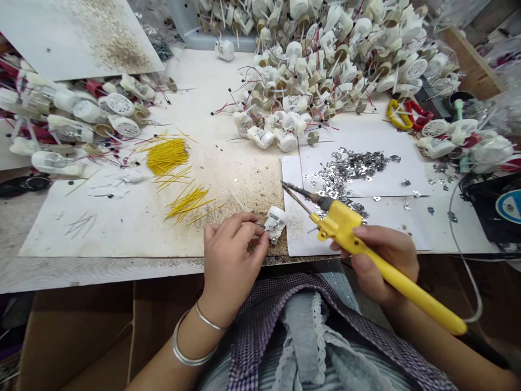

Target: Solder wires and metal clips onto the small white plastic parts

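My left hand [236,252] is closed at the table's front edge, its fingertips pinching a small white plastic part [275,224] with metal bits on it. In my right hand [385,260] is a yellow soldering iron [366,250], gripped round its handle. The iron's dark tip points up and left, apart from the white part and just above its right side. Beyond my left hand lie bundles of short yellow wires [187,205]. Small silvery metal pieces [354,168] are heaped on white sheets behind the iron.
A big pile of white plastic assemblies [317,70] with red and black leads fills the back. More assemblies [93,108] lie at left. Yellow-handled and red-handled tools [401,115] rest at back right. The iron's grey cord [464,260] hangs at right.
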Demonstrator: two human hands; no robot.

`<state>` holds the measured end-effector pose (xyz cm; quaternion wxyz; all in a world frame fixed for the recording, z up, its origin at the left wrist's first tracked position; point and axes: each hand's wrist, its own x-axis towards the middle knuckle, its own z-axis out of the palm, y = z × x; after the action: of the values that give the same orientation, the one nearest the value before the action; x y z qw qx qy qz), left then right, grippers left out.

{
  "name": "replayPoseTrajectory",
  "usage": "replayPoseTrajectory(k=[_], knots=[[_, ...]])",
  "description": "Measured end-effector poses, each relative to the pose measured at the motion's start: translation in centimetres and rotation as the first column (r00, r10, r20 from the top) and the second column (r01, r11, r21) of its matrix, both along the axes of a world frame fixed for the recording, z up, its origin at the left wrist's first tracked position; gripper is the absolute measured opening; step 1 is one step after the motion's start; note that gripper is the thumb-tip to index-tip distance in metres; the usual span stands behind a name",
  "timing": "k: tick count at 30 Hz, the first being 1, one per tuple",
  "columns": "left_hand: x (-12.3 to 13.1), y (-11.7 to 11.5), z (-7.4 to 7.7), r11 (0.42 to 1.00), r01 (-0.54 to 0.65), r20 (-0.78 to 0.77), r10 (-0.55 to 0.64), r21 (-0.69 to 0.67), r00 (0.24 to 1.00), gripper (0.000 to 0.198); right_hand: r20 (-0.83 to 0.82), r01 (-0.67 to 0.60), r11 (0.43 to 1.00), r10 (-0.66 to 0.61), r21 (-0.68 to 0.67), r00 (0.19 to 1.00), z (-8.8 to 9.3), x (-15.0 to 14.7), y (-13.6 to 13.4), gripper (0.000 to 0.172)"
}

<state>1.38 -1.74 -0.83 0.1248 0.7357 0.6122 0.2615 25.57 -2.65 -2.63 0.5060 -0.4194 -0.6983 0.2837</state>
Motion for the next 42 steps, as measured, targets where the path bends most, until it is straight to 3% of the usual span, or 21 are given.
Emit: replayPoseTrajectory(k=[4,7,11,13,15,17,19,22,23,25,27,31,33,37,42], knots=[[-1.3,0.4,0.6,0.999,0.019,-0.069,-0.016,0.032,0.997,0.009,0.051,-0.084,0.994,0.088,-0.073,0.995,0.5,-2.9,2.4,0.026],[-3.6,1.9,1.1,0.999,-0.026,-0.223,0.032,0.032,0.974,0.015,0.161,-0.064,0.998,0.067,-0.027,0.985,0.9,-5.0,4.0,0.028],[-6.3,4.5,1.4,0.996,-0.044,-0.624,-0.010,-0.072,0.782,0.010,0.251,-0.072,0.997,0.073,-0.013,0.965,0.5,-6.5,4.9,0.033],[-6.8,5.4,1.4,0.988,-0.038,-0.718,-0.082,-0.150,0.691,0.013,0.269,-0.079,0.996,0.084,-0.029,0.960,0.3,-6.9,5.1,0.033],[-6.9,5.9,1.5,0.977,-0.056,-0.729,-0.113,-0.203,0.675,0.017,0.268,-0.073,0.997,0.080,-0.036,0.960,0.2,-7.0,5.1,0.033],[-6.7,5.8,1.7,0.970,-0.084,-0.680,-0.097,-0.229,0.726,0.017,0.246,-0.051,0.998,0.060,-0.045,0.967,0.1,-6.8,5.0,0.034],[-6.5,5.4,1.7,0.962,-0.114,-0.539,-0.039,-0.248,0.841,0.014,0.217,-0.022,0.997,0.037,-0.069,0.976,0.1,-6.6,5.0,0.035],[-5.9,4.3,1.3,0.936,-0.149,-0.093,0.126,-0.318,0.988,0.010,0.188,0.007,0.995,0.011,-0.098,0.982,-0.1,-6.3,5.0,0.036],[-5.5,3.8,1.1,0.924,-0.140,0.089,0.182,-0.355,0.979,0.011,0.183,0.011,0.996,0.007,-0.093,0.983,-0.2,-6.3,5.0,0.036],[-4.4,3.0,0.7,0.911,-0.099,0.373,0.261,-0.400,0.890,0.015,0.185,0.006,0.998,0.004,-0.057,0.983,-0.4,-6.5,5.1,0.036],[-3.2,2.4,0.4,0.925,-0.070,0.502,0.265,-0.372,0.824,0.016,0.200,-0.006,1.000,0.008,-0.007,0.980,-0.5,-6.9,5.2,0.036],[-1.0,2.0,0.6,0.987,-0.028,0.438,0.097,-0.160,0.894,0.010,0.199,-0.039,0.999,0.032,0.031,0.979,-0.5,-7.3,5.2,0.038],[-0.4,2.1,0.8,0.993,0.008,0.378,0.038,-0.120,0.925,0.010,0.177,-0.049,0.998,0.043,0.031,0.983,-0.3,-7.2,4.9,0.039],[0.2,1.9,1.0,0.982,0.053,0.347,0.013,-0.179,0.938,0.008,0.105,-0.040,0.997,0.033,0.065,0.994,0.4,-6.6,3.7,0.041],[0.3,1.4,1.3,0.969,0.085,0.364,0.005,-0.231,0.931,0.008,0.067,-0.128,0.987,0.122,0.093,0.990,0.4,-6.3,2.3,0.044]])
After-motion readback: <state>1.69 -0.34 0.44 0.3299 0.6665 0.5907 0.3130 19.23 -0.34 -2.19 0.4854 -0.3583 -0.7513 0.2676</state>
